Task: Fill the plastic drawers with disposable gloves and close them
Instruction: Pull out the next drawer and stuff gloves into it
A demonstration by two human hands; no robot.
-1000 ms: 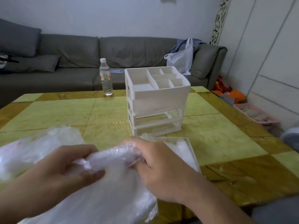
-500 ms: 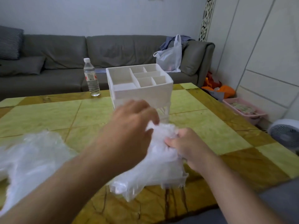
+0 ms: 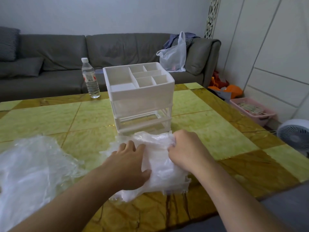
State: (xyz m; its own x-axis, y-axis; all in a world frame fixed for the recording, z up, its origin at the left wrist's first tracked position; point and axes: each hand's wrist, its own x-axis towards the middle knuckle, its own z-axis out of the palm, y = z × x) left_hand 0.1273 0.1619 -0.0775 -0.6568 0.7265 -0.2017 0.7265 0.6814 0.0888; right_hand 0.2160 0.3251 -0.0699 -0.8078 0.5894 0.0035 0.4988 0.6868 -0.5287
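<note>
A white plastic drawer unit (image 3: 140,97) stands mid-table, its top tray split into compartments and its lower slots open. In front of it a pulled-out clear drawer (image 3: 186,182) lies on the table, heaped with a bundle of clear disposable gloves (image 3: 160,163) that spills over its edges. My left hand (image 3: 128,166) presses flat on the left side of the bundle, fingers straight. My right hand (image 3: 185,148) has curled fingers pinching the gloves at the bundle's far right. A large loose pile of gloves (image 3: 31,169) lies at the left.
A water bottle (image 3: 90,79) stands at the table's far edge. Behind is a grey sofa (image 3: 66,52) with a white plastic bag (image 3: 173,57). A pink basket (image 3: 254,111) and a white fan (image 3: 296,136) sit on the floor at right.
Both hands carried the glove bundle from the left pile onto the pulled-out drawer. My left hand has dropped from above the bundle to press flat on it.
</note>
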